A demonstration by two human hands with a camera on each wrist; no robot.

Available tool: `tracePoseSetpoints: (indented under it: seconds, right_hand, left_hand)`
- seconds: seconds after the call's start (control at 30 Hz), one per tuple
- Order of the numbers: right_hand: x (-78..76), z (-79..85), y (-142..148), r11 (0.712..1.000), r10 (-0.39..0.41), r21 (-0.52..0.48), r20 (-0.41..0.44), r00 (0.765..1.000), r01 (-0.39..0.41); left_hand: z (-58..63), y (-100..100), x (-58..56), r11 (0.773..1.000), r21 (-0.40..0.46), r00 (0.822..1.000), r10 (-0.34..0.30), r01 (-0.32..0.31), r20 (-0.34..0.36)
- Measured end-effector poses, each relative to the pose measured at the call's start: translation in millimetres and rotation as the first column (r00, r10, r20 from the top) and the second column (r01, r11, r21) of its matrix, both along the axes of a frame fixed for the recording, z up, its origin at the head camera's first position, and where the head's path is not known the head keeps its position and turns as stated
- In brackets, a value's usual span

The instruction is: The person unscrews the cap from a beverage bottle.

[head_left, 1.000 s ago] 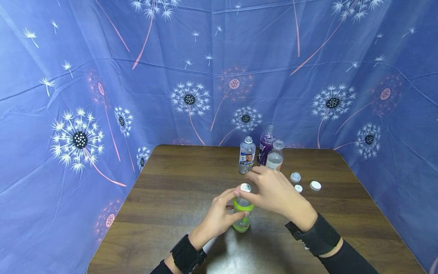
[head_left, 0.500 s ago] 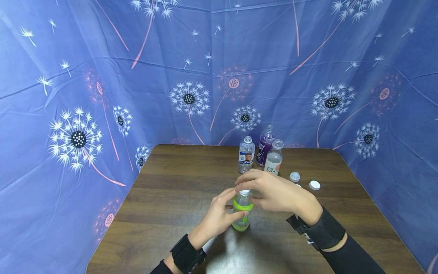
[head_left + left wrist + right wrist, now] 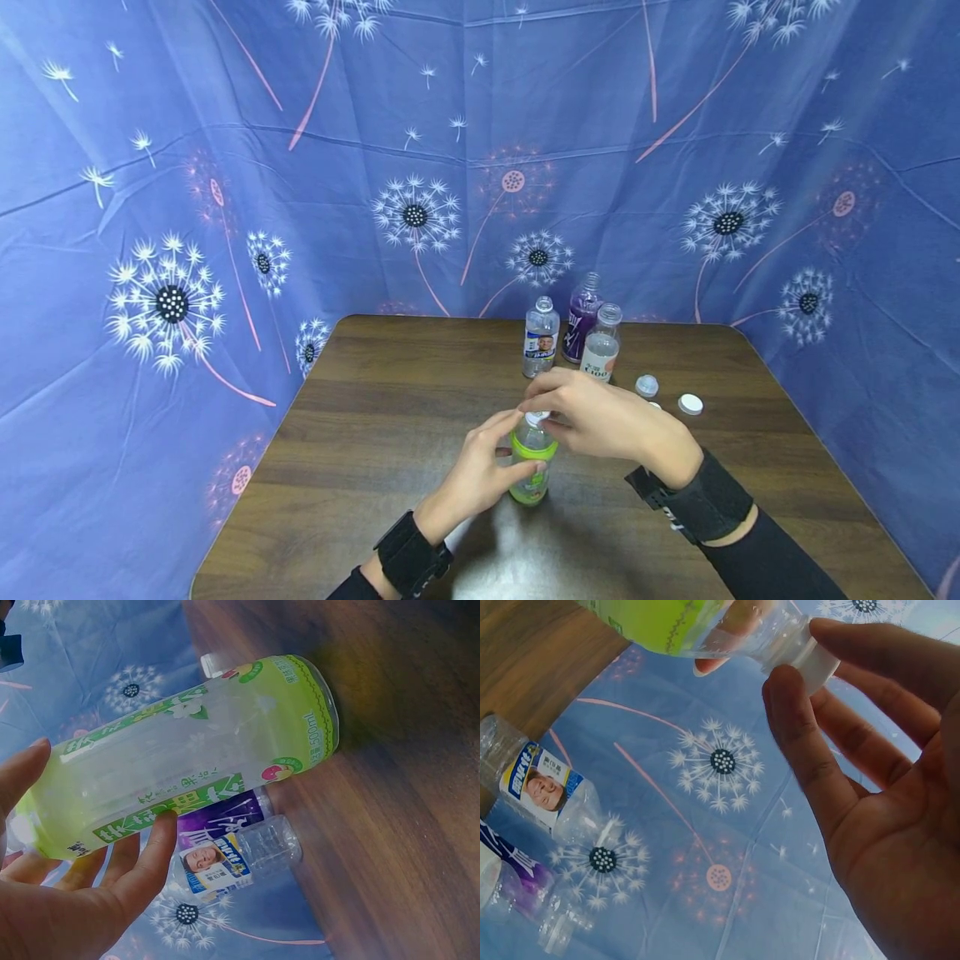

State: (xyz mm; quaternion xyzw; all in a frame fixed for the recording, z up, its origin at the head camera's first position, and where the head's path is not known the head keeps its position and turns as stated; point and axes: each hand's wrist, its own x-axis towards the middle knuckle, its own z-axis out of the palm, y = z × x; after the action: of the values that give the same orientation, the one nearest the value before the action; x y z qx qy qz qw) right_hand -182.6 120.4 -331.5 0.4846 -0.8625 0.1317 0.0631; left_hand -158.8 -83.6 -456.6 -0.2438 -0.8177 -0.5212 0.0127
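Observation:
A clear plastic drink bottle with a bright green label stands upright near the middle of the table. My left hand grips it around the body, thumb on the near side; in the left wrist view the fingers wrap the bottle toward its neck end. A white cap sits on the mouth. My right hand comes over from the right and pinches this cap between thumb and fingertips, hiding part of it in the head view.
Behind stand three uncapped bottles: one with a blue-and-white label, one with a purple label and one with a white label. Right of them lie a clear cap, a white cap and another mostly hidden cap. A blue dandelion-print cloth surrounds the table.
My right hand's fingers, spread around the cap a second ago, have drawn together on it, and the wrist has shifted slightly right. The left hand and bottle have stayed in place.

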Motion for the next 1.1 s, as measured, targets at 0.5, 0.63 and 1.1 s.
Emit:
tracePoseSetpoints:
  seconds: [0.5, 0.63, 1.1]
  right_hand:
    - [-2.1, -7.3, -15.3, 0.978, -0.206, 0.0, -0.119, 0.971, 0.208]
    - [-2.0, -9.2, -18.6, 0.971, -0.239, -0.009, -0.131, 0.962, 0.24]
    - [-0.2, 3.9, -1.4, 0.999, -0.047, 0.019, 0.024, 0.999, 0.046]
  left_hand:
    - [-0.4, 1.8, -4.6, 1.0, -0.007, 1.0, 0.007, -0.007, -0.015]
    - [-1.6, 1.2, -4.6, 1.0, 0.001, 1.0, 0.014, -0.014, -0.003]
    - [-3.7, 0.4, -4.0, 1.0, 0.003, 1.0, -0.004, 0.004, -0.022]
